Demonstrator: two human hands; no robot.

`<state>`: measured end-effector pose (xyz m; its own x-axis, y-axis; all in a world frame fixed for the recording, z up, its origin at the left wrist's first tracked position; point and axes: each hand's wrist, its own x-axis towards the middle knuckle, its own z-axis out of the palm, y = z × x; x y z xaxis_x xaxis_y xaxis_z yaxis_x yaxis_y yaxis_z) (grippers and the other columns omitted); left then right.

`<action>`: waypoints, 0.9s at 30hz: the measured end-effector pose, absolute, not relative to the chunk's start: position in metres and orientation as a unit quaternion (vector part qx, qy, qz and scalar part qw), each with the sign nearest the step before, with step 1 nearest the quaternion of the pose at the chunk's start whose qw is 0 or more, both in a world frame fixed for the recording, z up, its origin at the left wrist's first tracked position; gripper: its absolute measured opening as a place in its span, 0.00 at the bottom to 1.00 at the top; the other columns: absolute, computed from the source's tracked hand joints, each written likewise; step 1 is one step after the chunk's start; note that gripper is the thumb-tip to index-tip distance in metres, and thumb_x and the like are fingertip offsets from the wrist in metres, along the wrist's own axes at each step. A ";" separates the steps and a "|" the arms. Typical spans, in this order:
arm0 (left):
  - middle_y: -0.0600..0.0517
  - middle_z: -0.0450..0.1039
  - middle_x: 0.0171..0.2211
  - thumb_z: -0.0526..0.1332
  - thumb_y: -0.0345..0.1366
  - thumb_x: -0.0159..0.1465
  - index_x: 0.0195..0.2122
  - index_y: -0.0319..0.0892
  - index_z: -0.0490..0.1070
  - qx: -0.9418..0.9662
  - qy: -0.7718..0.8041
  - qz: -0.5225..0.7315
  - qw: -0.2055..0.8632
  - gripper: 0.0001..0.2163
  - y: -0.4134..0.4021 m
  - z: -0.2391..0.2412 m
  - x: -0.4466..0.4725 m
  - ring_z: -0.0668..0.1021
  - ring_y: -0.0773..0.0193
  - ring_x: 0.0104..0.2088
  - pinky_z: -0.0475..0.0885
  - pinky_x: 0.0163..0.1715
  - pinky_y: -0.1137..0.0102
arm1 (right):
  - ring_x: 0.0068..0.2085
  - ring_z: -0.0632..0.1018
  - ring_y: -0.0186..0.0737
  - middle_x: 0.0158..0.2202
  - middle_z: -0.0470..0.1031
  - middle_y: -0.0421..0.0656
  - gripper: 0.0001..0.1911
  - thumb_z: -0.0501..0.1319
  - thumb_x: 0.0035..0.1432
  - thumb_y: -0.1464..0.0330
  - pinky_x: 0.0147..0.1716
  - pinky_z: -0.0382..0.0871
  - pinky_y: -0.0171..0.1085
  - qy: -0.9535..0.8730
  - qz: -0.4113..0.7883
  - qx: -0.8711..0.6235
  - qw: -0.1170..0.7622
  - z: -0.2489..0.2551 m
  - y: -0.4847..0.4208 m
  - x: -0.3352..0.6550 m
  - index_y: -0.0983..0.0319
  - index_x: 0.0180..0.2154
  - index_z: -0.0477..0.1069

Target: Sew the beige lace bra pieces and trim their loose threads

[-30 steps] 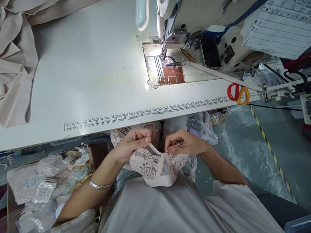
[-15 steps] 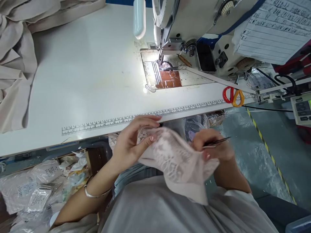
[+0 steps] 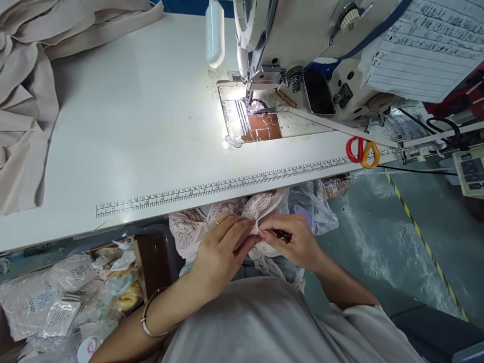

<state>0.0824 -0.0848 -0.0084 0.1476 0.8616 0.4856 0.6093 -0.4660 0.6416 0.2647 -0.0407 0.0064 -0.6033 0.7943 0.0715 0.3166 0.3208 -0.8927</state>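
A pale pink lace bra [image 3: 189, 233] lies bunched over my lap, just under the table's front edge. My left hand [image 3: 223, 249] pinches a folded edge of it between thumb and fingers. Close against it, my right hand [image 3: 293, 238] grips the same edge with thumb and forefinger. Tucked in the right palm is a small dark metal tool [image 3: 280, 234], which looks like thread snips; most of it is hidden by the fingers. The two hands' fingertips nearly meet at the fold.
A sewing machine [image 3: 302, 38] with a lit needle area stands on the white table [image 3: 132, 136]. Red-and-yellow-handled scissors [image 3: 362, 152] sit at the right edge. Beige fabric strips [image 3: 26, 101] are heaped at left. Below are plastic-wrapped packets [image 3: 38, 297] and a clear bag [image 3: 317, 212].
My right hand has moved left to meet the left one. The bra, held stretched between the hands before, now lies lower and gathered, and the dark tool's tip no longer shows.
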 end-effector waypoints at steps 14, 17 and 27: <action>0.52 0.76 0.28 0.68 0.29 0.60 0.32 0.42 0.75 0.652 0.554 0.451 0.254 0.03 -0.085 -0.012 0.067 0.78 0.63 0.31 0.73 0.32 0.70 | 0.39 0.74 0.43 0.50 0.80 0.46 0.15 0.53 0.67 0.74 0.26 0.66 0.38 -0.888 0.071 -0.384 0.241 -0.041 -0.033 0.278 0.59 0.35 0.78; 0.50 0.78 0.32 0.68 0.31 0.60 0.32 0.43 0.77 0.625 0.577 0.445 0.282 0.02 -0.082 -0.011 0.055 0.79 0.60 0.36 0.74 0.36 0.68 | 0.33 0.74 0.40 0.36 0.81 0.46 0.12 0.56 0.67 0.72 0.30 0.67 0.39 -0.880 0.192 -0.341 0.270 -0.035 -0.027 0.284 0.60 0.32 0.76; 0.52 0.76 0.34 0.70 0.33 0.59 0.35 0.46 0.78 0.538 0.581 0.477 0.383 0.04 -0.089 -0.020 0.022 0.77 0.61 0.37 0.71 0.35 0.69 | 0.36 0.78 0.39 0.33 0.79 0.44 0.06 0.65 0.62 0.68 0.36 0.72 0.38 -0.799 0.452 -0.309 0.249 -0.007 -0.009 0.324 0.60 0.32 0.77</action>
<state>0.0220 -0.0886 -0.0199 -0.1288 0.9893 0.0684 0.2598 -0.0329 0.9651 0.3244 -0.0086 -0.0073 -0.6859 0.7179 0.1187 0.2687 0.4015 -0.8756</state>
